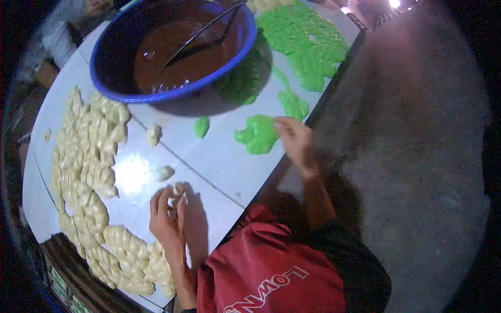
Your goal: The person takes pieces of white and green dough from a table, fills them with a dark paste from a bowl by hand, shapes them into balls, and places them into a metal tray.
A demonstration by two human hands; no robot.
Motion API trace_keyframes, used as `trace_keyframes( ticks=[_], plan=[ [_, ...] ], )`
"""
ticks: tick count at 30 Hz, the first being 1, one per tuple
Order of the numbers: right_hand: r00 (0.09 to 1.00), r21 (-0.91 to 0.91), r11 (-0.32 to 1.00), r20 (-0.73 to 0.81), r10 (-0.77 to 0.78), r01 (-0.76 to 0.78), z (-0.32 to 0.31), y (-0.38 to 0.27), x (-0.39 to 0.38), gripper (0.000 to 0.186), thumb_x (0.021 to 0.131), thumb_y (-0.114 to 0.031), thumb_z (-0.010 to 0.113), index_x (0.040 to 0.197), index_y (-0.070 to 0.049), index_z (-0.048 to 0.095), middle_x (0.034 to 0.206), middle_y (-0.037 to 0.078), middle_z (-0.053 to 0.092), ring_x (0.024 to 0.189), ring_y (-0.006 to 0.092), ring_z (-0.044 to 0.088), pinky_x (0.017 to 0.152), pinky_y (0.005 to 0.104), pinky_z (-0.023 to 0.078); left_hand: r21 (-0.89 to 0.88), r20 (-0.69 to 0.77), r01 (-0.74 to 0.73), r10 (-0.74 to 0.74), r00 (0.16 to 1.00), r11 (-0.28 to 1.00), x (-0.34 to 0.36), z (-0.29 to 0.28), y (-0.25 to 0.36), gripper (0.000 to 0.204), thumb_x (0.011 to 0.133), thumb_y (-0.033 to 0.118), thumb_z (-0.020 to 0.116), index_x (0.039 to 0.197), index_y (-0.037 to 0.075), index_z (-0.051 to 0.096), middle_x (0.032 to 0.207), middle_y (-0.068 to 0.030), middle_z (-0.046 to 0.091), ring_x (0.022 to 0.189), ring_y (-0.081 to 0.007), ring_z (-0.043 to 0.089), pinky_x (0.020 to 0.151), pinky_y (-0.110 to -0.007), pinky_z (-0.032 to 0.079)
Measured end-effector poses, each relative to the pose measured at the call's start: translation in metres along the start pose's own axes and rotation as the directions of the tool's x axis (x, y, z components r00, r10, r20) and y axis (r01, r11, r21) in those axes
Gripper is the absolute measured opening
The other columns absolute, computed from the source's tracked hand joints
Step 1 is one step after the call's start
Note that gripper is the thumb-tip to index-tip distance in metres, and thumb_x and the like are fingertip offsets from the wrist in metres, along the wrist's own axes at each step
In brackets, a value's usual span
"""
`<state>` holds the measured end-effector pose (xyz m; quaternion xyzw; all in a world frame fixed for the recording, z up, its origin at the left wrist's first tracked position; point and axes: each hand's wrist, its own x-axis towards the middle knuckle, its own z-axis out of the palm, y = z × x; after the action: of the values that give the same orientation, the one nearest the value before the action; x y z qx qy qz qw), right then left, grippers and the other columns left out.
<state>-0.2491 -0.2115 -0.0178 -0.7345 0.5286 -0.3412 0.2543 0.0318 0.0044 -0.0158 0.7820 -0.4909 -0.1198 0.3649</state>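
Observation:
My right hand (297, 143) is at the right edge of a small glossy green dough patch (258, 135), its fingers closed together on that edge. My left hand (169, 211) is over the white tabletop (209, 177), fingers bent and apart, with whitish bits around the fingertips. Just beyond those fingertips lies a small cream lump (165, 173). Farther up are another cream lump (154, 134) and a small green lump (201, 126). A second green piece (293, 104) sits beyond my right hand.
A large blue basin (172, 97) holds dark brown liquid (172, 52) and a thin dark stick or handle (203, 31). Many cream dough pieces (86, 151) spread along the table's left side. A wide green dough mass (308, 44) covers the far right. Grey floor (412, 156) lies beyond the table edge.

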Motion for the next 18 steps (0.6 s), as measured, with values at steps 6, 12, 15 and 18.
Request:
trace_keyframes(
  ticks=[6, 12, 15, 18],
  plan=[
    [0.987, -0.259, 0.954, -0.086, 0.135, -0.154, -0.069, 0.097, 0.036, 0.037, 0.085, -0.016, 0.070, 0.117, 0.001, 0.062, 0.112, 0.016, 0.064, 0.101, 0.0251, 0.063, 0.086, 0.0347, 0.050, -0.117, 0.098, -0.011, 0.022, 0.995, 0.993, 0.035, 0.047, 0.055, 0.029, 0.084, 0.010, 0.072, 0.112, 0.004, 0.066, 0.098, -0.0130, 0.068, 0.065, -0.0173, 0.061, 0.059, -0.028, 0.051],
    [0.959, -0.420, 0.884, 0.265, -0.098, 0.207, -0.078, 0.123, 0.068, 0.046, 0.079, -0.027, 0.075, 0.118, -0.007, 0.061, 0.132, 0.016, 0.053, 0.129, 0.0353, 0.040, 0.109, 0.0530, 0.027, -0.199, 0.308, -0.210, 0.264, 0.914, 0.957, 0.096, 0.136, 0.145, 0.028, 0.084, 0.017, 0.071, 0.110, 0.007, 0.066, 0.109, -0.0130, 0.067, 0.087, -0.0293, 0.067, 0.074, -0.035, 0.055],
    [0.901, -0.254, 0.913, 0.378, -0.211, 0.320, -0.083, 0.133, 0.080, 0.032, 0.079, -0.022, 0.073, 0.102, -0.004, 0.060, 0.129, 0.016, 0.055, 0.126, 0.0353, 0.043, 0.108, 0.0517, 0.029, -0.233, 0.354, -0.349, 0.413, 0.839, 0.908, 0.123, 0.186, 0.178, 0.030, 0.085, 0.018, 0.071, 0.112, 0.007, 0.065, 0.116, -0.0142, 0.064, 0.097, -0.0332, 0.066, 0.084, -0.038, 0.054],
    [0.935, 0.007, 0.999, 0.353, -0.047, 0.048, -0.083, 0.143, 0.071, 0.022, 0.079, -0.017, 0.069, 0.092, -0.005, 0.056, 0.118, 0.011, 0.060, 0.115, 0.0238, 0.052, 0.095, 0.0419, 0.041, -0.232, 0.394, -0.459, 0.514, 0.762, 0.858, 0.141, 0.224, 0.195, 0.050, 0.082, 0.020, 0.073, 0.127, 0.010, 0.056, 0.130, -0.0137, 0.056, 0.116, -0.0333, 0.056, 0.098, -0.042, 0.045]
  ],
)
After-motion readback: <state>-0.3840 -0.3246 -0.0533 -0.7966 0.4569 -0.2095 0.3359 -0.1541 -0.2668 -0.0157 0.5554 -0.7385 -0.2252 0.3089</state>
